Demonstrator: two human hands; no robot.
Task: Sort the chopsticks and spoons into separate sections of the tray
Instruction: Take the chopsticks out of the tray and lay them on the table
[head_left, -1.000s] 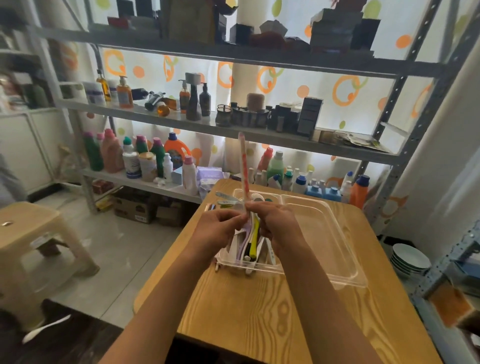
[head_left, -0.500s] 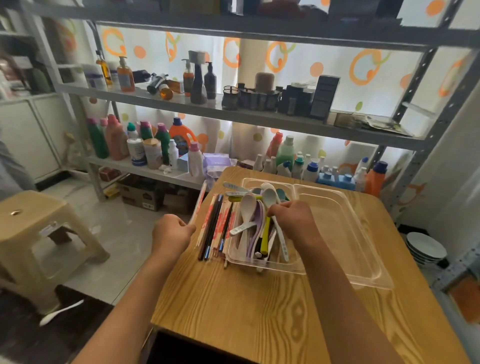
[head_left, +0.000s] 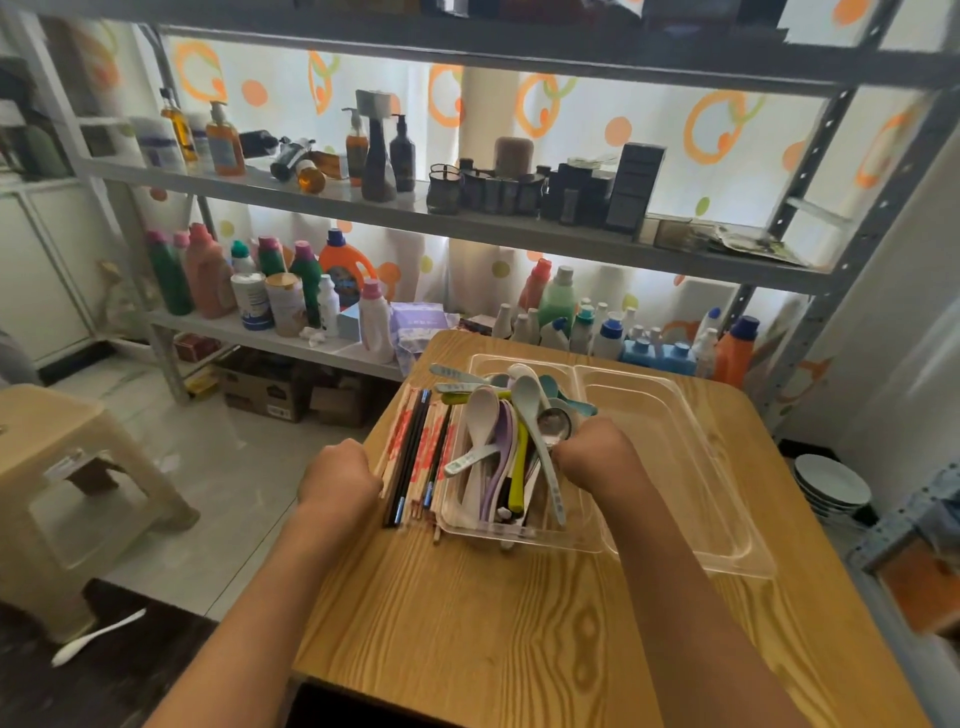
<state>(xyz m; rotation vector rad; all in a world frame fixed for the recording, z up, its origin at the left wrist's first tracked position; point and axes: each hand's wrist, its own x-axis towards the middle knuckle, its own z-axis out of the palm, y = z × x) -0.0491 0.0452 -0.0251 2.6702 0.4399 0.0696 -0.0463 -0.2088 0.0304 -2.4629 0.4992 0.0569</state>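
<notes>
A clear plastic two-section tray (head_left: 675, 462) sits on the wooden table, its right section bare. Its left section holds a jumbled heap of spoons (head_left: 506, 447): white and pale blue ceramic soup spoons, a lilac one, teal ones at the far end, a metal spoon bowl, and a yellow-green handle lying lengthwise among them. Just left of the tray, on the table, a bundle of chopsticks (head_left: 415, 452) lies side by side, pale wooden ones with red print and a few black ones with blue tips, pointing away from the person.
</notes>
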